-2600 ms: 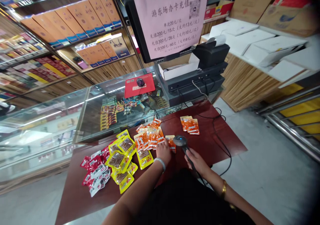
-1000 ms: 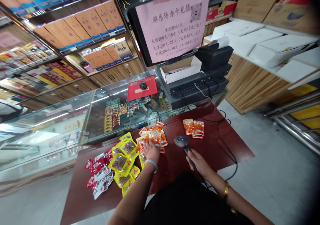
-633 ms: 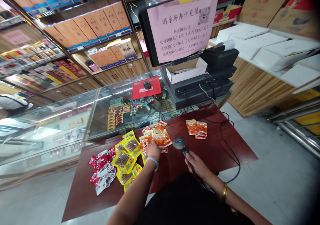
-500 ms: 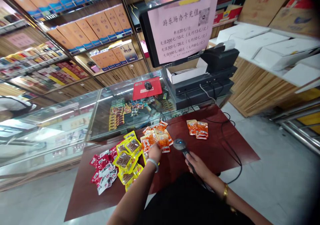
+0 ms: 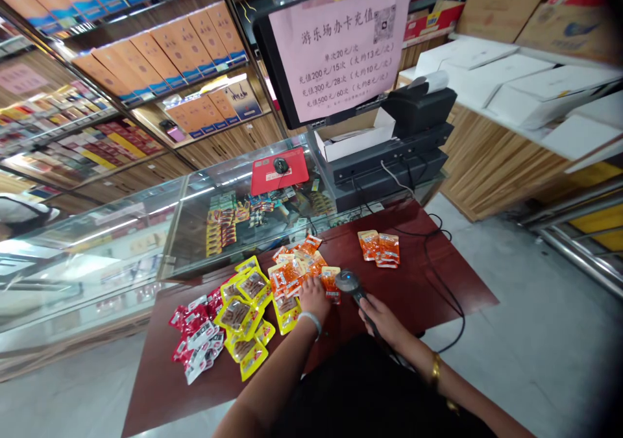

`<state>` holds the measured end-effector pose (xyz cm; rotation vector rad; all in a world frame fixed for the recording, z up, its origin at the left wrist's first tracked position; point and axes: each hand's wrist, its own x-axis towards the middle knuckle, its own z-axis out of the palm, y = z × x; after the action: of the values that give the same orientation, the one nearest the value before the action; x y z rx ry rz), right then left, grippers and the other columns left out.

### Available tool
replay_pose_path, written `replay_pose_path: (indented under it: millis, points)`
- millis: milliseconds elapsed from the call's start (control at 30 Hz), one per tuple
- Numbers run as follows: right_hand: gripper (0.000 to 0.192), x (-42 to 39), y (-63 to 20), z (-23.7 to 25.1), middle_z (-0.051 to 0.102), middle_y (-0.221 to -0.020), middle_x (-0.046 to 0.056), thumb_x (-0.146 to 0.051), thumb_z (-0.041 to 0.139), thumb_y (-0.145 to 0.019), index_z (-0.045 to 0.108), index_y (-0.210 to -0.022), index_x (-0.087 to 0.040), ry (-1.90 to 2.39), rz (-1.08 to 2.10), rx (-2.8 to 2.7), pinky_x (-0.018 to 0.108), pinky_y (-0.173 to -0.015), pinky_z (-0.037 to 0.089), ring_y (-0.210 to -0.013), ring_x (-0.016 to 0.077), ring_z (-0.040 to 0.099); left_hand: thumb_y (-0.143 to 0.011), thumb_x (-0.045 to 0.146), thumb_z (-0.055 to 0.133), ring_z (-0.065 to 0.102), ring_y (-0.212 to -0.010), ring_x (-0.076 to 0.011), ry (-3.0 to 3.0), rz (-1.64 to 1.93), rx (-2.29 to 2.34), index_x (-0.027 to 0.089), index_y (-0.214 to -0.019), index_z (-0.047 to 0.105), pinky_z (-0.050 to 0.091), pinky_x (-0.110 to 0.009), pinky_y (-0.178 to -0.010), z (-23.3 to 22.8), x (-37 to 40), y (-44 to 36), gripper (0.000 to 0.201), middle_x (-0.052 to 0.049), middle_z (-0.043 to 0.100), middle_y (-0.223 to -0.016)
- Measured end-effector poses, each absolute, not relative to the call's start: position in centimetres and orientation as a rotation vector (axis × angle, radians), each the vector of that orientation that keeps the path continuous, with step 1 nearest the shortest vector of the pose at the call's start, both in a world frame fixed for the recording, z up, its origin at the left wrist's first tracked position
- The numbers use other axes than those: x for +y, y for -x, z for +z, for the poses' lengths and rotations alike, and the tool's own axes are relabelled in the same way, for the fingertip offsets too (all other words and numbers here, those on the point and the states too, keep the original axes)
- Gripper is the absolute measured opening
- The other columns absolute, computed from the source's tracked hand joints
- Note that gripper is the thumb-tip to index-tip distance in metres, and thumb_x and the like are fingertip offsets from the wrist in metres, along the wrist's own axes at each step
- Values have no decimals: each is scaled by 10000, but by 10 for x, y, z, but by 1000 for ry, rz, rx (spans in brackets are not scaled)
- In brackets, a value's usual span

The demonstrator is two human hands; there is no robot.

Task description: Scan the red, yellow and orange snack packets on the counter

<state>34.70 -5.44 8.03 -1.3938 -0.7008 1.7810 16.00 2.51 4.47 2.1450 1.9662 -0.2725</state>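
While right hand point(image 5: 384, 316) fingers grip the scanner point(image 5: 346, 280), left hand point(image 5: 314, 296) fingers pinch orange packet point(image 5: 331, 281) beside it.

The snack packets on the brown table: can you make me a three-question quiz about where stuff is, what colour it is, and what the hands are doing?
1. Where does the small separate group of orange packets lie?
A. To the right of the scanner head, further back on the table
B. On the glass counter
C. Under the yellow packets

2. What colour are the packets at the far left end of the row?
A. Blue
B. Red and white
C. Green

3. What is the right hand doing?
A. Resting flat on the table
B. Holding a packet
C. Gripping the barcode scanner

Answers:
1. A: the group sits apart on the table, beyond the scanner.
2. B: the red and white packets lie left of the yellow packets.
3. C: its fingers wrap the scanner's handle, while the left hand touches an orange packet.
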Motion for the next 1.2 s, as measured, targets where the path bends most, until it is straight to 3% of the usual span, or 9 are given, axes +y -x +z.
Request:
replay_pose_path:
  millis: [133,233,367,467,633,800,967,1100,1200]
  points:
    - [596,-56,-354,77,457,-589,-82,-792,557,-709,508,-832,-211,1399,1780,-697,198,-390,293,-397,53,373,-813,415,636,529,-1146,-311,-2119,-304,1896,148,-1067,653,383,-406,-980,40,25,-159,369,-159,612,-1186]
    - [598,-57,-357,75,449,-590,-84,-795,555,-709,497,-816,-209,1390,1772,-683,195,-387,288,-395,48,368,-871,323,574,611,-1003,-233,-1953,-309,1842,168,-1002,665,419,-323,-878,40,31,-160,223,-116,681,-1046]
    - [555,-55,-362,76,464,-608,-79,-756,546,-758,507,-848,-210,1361,1740,-708,192,-390,293,-402,48,383,-899,313,568,634,-806,-142,-1725,-107,1781,185,-996,643,397,-225,-708,41,36,-171,177,-39,709,-892]
    - [537,-51,-366,78,464,-614,-82,-738,550,-773,515,-897,-216,1337,1735,-694,189,-383,291,-397,48,379,-891,303,588,613,-729,-130,-1708,42,1768,175,-919,642,363,-216,-647,40,37,-183,142,-30,695,-819]
    - [516,-45,-375,77,460,-614,-79,-723,557,-782,494,-824,-213,1325,1713,-678,188,-372,289,-389,42,370,-880,292,600,589,-671,-133,-1689,87,1761,160,-806,617,351,-225,-617,26,41,-196,153,-35,668,-757]
    - [523,-52,-389,73,468,-617,-78,-721,552,-793,530,-896,-209,1358,1661,-609,190,-393,309,-406,50,394,-845,253,607,639,-770,-151,-1483,282,1570,157,-873,655,454,-242,-714,5,45,-219,111,-46,705,-823]
    - [512,-62,-403,72,482,-620,-72,-712,556,-797,527,-906,-213,1377,1612,-563,198,-389,308,-404,60,410,-819,236,583,667,-893,-187,-1317,574,1224,145,-984,708,520,-323,-854,13,52,-268,226,-82,741,-973]
    - [489,-62,-406,70,476,-612,-74,-693,579,-796,509,-848,-212,1363,1609,-522,194,-388,300,-399,53,399,-850,247,562,639,-1058,-223,-1547,476,1268,179,-1110,709,480,-390,-986,35,58,-267,306,-99,715,-1128]
    - [490,-59,-401,69,481,-612,-74,-689,601,-781,511,-838,-210,1360,1640,-503,189,-393,302,-401,48,402,-836,271,609,488,-1299,-274,-1888,264,1654,194,-1354,559,359,-445,-1107,42,56,-234,527,-127,566,-1385]
